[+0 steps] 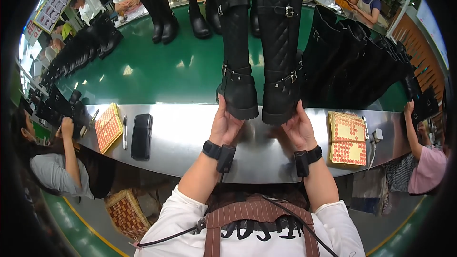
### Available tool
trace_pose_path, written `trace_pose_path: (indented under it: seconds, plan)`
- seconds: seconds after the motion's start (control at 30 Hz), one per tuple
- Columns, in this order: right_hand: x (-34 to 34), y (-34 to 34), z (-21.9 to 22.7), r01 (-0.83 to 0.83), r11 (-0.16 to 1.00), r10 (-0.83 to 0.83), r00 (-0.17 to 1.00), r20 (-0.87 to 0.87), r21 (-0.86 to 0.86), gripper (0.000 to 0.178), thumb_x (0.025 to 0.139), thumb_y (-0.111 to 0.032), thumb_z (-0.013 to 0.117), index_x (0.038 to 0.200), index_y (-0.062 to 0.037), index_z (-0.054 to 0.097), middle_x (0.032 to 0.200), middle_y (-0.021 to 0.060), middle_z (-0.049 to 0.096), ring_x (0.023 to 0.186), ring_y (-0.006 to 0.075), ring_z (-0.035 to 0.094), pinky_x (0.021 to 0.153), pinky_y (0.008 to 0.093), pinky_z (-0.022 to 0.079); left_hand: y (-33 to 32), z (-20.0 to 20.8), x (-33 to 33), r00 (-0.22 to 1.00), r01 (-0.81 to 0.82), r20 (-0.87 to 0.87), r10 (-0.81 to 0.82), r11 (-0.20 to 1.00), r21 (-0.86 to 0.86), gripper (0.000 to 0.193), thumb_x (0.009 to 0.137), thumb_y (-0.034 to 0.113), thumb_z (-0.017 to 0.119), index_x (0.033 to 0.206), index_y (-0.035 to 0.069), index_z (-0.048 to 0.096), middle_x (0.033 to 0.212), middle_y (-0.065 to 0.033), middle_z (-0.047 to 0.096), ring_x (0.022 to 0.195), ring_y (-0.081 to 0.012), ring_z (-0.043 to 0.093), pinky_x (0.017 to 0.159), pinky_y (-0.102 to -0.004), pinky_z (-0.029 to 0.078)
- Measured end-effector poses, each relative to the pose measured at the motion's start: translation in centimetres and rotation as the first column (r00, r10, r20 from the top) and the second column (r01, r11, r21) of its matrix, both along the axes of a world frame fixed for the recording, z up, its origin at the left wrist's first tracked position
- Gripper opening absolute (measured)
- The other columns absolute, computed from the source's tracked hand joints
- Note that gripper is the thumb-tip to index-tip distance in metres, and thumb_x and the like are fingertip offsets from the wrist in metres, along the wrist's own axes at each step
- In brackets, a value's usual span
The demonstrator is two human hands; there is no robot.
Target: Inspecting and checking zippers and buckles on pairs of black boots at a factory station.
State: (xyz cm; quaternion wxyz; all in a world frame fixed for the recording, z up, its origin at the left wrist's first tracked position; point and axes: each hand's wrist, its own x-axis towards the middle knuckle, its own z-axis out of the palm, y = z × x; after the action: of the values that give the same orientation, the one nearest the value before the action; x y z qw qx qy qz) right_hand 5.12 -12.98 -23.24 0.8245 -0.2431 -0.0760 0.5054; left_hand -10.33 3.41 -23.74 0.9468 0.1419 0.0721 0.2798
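Note:
A pair of tall black boots stands upright in front of me, with quilted shafts, buckled straps and chunky heels toward me. My left hand (226, 120) grips the left boot (236, 52) low at its heel, thumb up along its outer side. The right boot (282, 52) is held the same way by my right hand (299, 124). Both heels are over the far part of the metal bench edge. The boots' toes are mostly hidden behind the shafts. A black device is strapped on each of my wrists.
More black boots (340, 62) crowd the right of the green table surface (157, 76); others line its left and far sides. On the metal ledge (190, 147) lie a black phone (142, 136), pens (125, 132) and sticker sheets (348, 139). Co-workers sit on both sides and across.

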Motion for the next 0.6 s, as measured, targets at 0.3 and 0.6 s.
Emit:
trace_pose_path:
  seconds: [0.3,0.6]
  plan:
    - [0.6,0.4,0.2,0.022,1.000,-0.022,1.000,-0.001,0.001,0.046,0.097,-0.037,0.049,0.134,-0.0102,0.043,0.132,0.0084,0.052,0.121,0.0222,0.050,0.102,0.0394,0.042,0.0,0.3,0.6,0.999,0.043,-0.015,-0.042,0.998,0.051,0.054,0.095,0.046,0.045,0.137,0.013,0.041,0.134,-0.0075,0.052,0.121,-0.0238,0.053,0.101,-0.0421,0.045]
    - [0.7,-1.5,-1.0,-0.156,0.975,0.144,0.985,0.091,0.156,0.055,0.097,-0.035,0.049,0.141,-0.0058,0.035,0.141,0.0125,0.045,0.129,0.0282,0.044,0.109,0.0446,0.034,0.2,-1.4,-0.7,0.964,0.251,0.071,-0.255,0.966,0.061,0.057,0.099,0.044,0.038,0.143,0.008,0.031,0.142,-0.0115,0.043,0.131,-0.0266,0.042,0.112,-0.0447,0.030]
